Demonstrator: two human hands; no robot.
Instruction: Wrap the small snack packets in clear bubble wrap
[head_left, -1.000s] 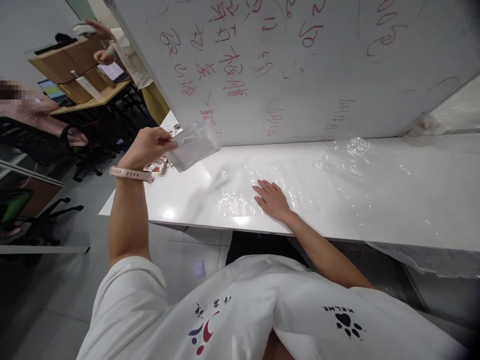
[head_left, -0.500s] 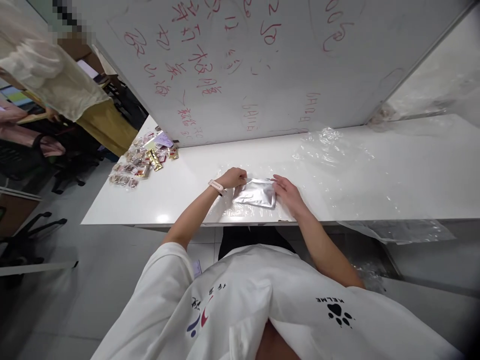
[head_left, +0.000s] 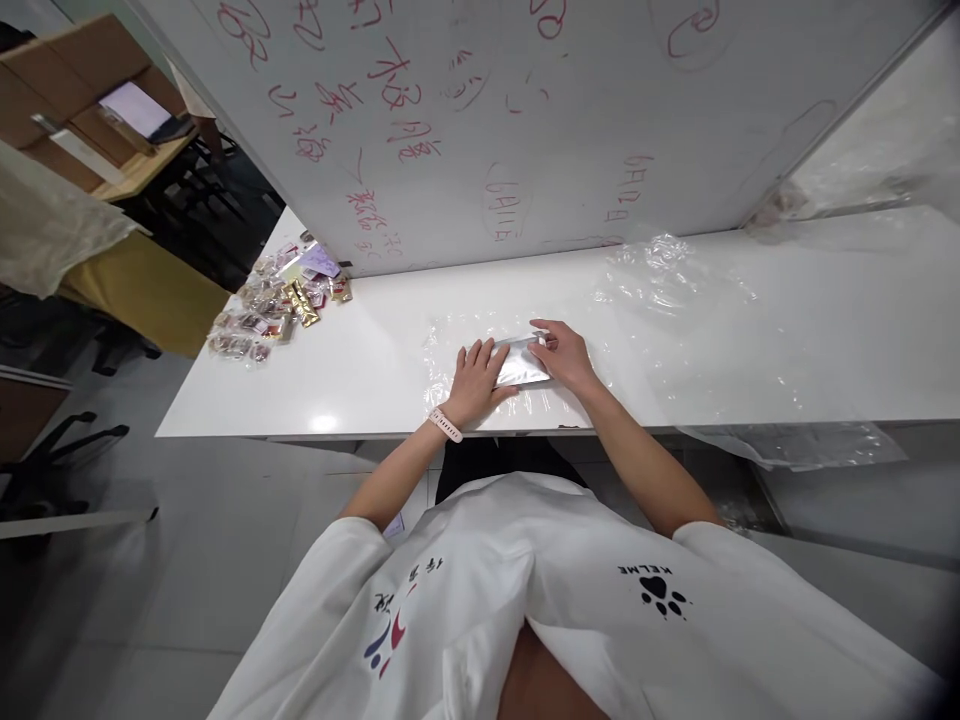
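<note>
A silver foil pouch lies on a sheet of clear plastic near the front of the white table. My left hand rests flat over the pouch's left part, fingers spread, with a pale wristband on the wrist. At the pouch's upper right corner, my right hand has its thumb and curled fingers closed on the edge. The pouch's left end is hidden under my left hand.
A heap of small wrapped packets covers the table's left end. Crumpled clear plastic lies to the right, and another plastic sheet hangs over the front edge. A whiteboard with red writing stands behind. A person in yellow is at far left.
My left hand has gone from gripping the pouch's upper left edge to lying flat across it. My right hand has closed its fingers at the upper right corner. The view has shifted slightly.
</note>
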